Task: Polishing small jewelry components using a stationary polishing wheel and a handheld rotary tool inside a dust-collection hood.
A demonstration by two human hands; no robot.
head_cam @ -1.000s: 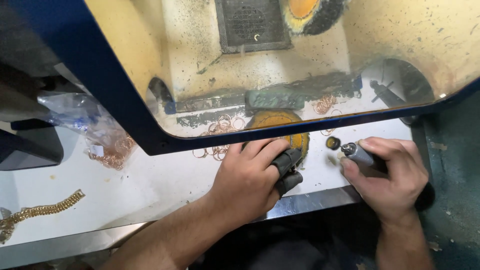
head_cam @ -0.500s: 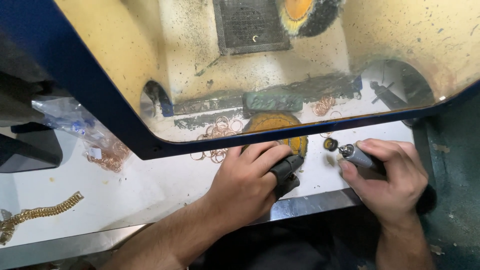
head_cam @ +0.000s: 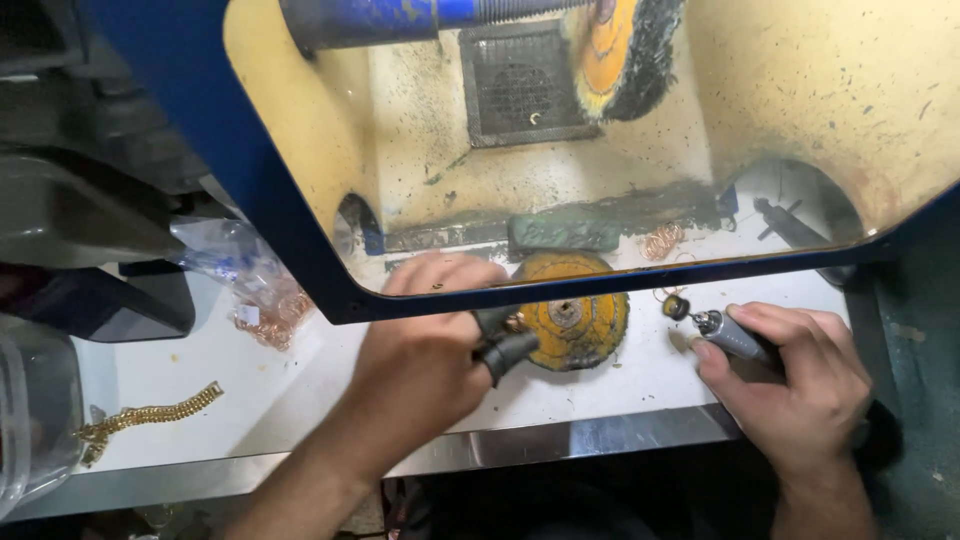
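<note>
My left hand [head_cam: 425, 365] has slid left, its fingers still pinching a small ring against the yellow buffing wheel [head_cam: 572, 322] on the counter [head_cam: 300, 400]; my right hand [head_cam: 800, 385] keeps gripping the rotary tool [head_cam: 722, 333] just beside it.

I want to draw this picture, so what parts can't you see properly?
Head view only:
- Left hand: blurred; what its black-covered fingertips pinch is too small to tell.
- Rotary tool: its body is hidden inside the right hand.
- Buffing wheel: cut off by the top edge.
- Gold chain: its left end is hidden behind a clear container.
</note>
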